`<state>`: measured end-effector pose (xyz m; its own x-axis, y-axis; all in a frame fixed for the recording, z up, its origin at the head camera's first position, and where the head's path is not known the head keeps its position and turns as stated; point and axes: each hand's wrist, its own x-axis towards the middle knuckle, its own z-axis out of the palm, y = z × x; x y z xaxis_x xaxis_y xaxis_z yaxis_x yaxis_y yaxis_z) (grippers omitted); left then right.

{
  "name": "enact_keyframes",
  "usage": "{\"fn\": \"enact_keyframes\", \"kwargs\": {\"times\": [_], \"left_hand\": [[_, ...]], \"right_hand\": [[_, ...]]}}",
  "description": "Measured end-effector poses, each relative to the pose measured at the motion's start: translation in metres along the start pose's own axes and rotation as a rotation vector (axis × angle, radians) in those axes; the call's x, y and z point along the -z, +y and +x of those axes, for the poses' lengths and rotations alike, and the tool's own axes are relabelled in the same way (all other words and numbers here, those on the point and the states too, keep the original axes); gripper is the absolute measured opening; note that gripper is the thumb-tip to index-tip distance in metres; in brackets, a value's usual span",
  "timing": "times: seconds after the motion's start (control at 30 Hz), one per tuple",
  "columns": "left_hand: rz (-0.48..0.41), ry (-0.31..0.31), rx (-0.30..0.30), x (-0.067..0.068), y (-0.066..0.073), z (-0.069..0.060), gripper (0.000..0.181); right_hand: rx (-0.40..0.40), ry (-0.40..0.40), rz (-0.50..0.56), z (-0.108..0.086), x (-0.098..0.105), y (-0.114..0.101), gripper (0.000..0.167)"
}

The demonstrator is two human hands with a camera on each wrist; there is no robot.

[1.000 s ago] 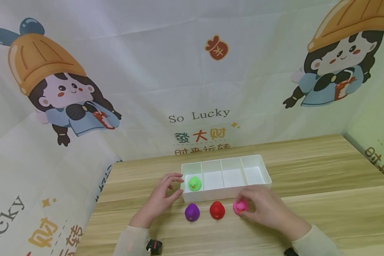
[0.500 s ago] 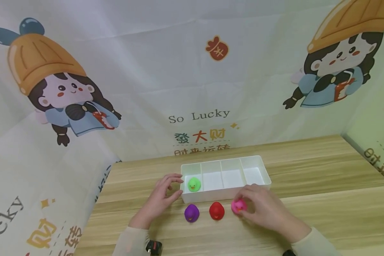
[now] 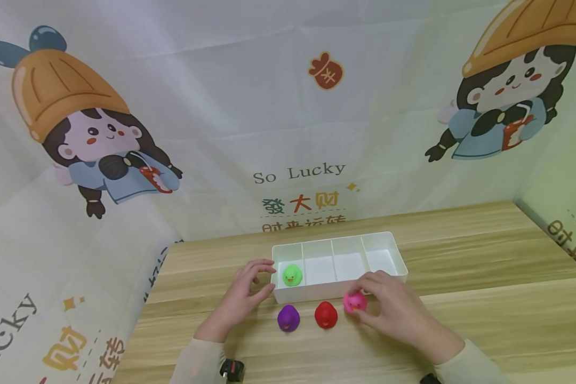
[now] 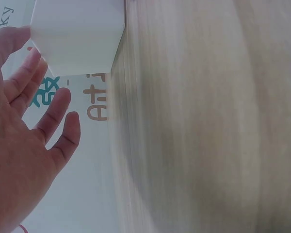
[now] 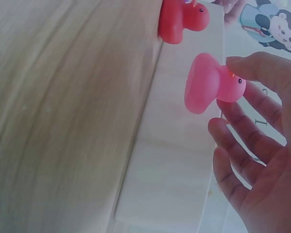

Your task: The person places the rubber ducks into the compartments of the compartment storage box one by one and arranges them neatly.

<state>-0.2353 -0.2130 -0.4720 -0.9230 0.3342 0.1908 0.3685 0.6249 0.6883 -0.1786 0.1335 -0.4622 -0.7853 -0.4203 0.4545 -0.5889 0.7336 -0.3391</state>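
My right hand (image 3: pixel 397 306) pinches a pink rubber duck (image 3: pixel 354 302) by its head, between thumb and fingertips. In the right wrist view the pink duck (image 5: pixel 203 85) is off the table, in front of the box's long side. At the left end of a white four-compartment box (image 3: pixel 312 293), my left hand (image 3: pixel 237 296) rests its fingertips against the rim, fingers loosely bent. The left wrist view has that hand (image 4: pixel 24 126) beside the box's end wall (image 4: pixel 80 43). A green duck (image 3: pixel 292 276) sits in the leftmost compartment; the other compartments hold nothing visible.
On the wooden table (image 3: pixel 485 320), a purple duck (image 3: pixel 288 318) and a red duck (image 3: pixel 326 315) stand in a row before the box. A printed cloth (image 3: pixel 230 133) hangs behind the table and along its sides.
My right hand has raised the pink duck from its place in the row and shifted it slightly left, closer to the box. The left hand and the other ducks stay put.
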Motion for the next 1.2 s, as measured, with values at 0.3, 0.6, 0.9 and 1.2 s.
{"fn": "enact_keyframes", "kwargs": {"times": [0.3, 0.6, 0.9, 1.2], "left_hand": [[-0.003, 0.000, -0.004, -0.001, 0.001, 0.001, 0.028], [-0.011, -0.004, 0.010, -0.001, 0.001, 0.002, 0.028], [-0.017, -0.003, 0.012, -0.001, 0.001, 0.001, 0.028], [-0.018, -0.001, 0.018, -0.001, 0.000, 0.001, 0.028]], "right_hand": [[-0.002, 0.020, -0.004, 0.002, 0.004, -0.002, 0.034], [0.018, 0.037, 0.064, 0.004, 0.002, -0.003, 0.036], [0.030, 0.076, 0.046, 0.006, 0.004, -0.005, 0.036], [0.044, 0.106, 0.073, 0.012, 0.008, -0.008, 0.034]]}}
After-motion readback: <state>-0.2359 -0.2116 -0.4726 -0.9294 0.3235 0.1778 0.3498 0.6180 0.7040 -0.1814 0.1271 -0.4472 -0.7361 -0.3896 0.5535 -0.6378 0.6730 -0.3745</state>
